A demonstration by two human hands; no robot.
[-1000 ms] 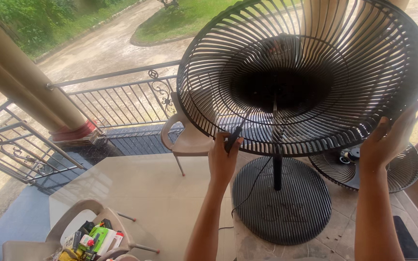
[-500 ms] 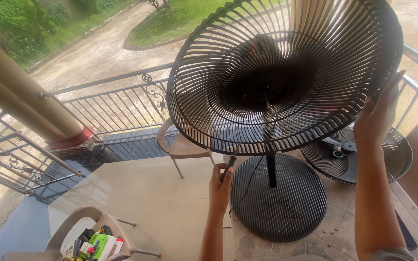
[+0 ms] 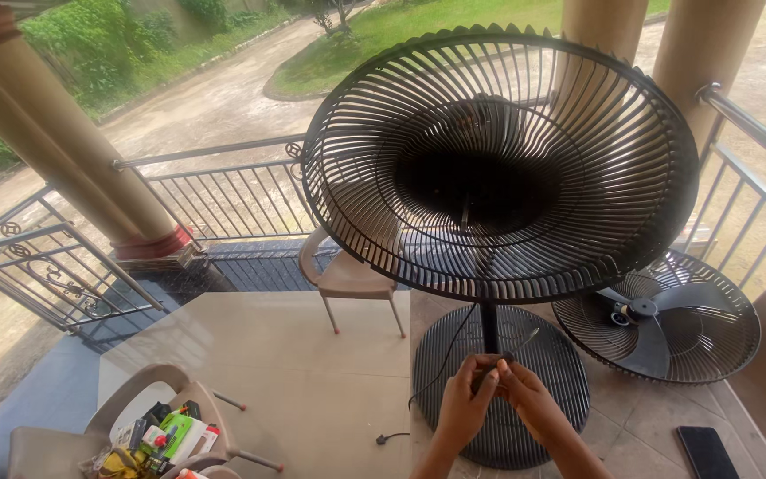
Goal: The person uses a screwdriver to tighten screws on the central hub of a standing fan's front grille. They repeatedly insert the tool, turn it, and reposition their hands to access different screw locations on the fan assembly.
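Screwdriver (image 3: pixel 500 359): small, dark handle, thin metal shaft angled toward 1 o'clock, pinched between both hands. Fan grille (image 3: pixel 500 164): black, round, ribbed, tilted face-down on upright pole, at 12 o'clock from the screwdriver. Round black base (image 3: pixel 543 372) below.

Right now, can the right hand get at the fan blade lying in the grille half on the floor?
Probably yes: right hand is beside the stand, and the fan blade lies uncovered to its right with bare floor between.

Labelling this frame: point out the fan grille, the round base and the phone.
fan grille (image 3: pixel 569 115), head view, upper right ribs.
round base (image 3: pixel 551 364), head view, bare right part of the disc.
phone (image 3: pixel 707 451), head view, middle of its dark face.
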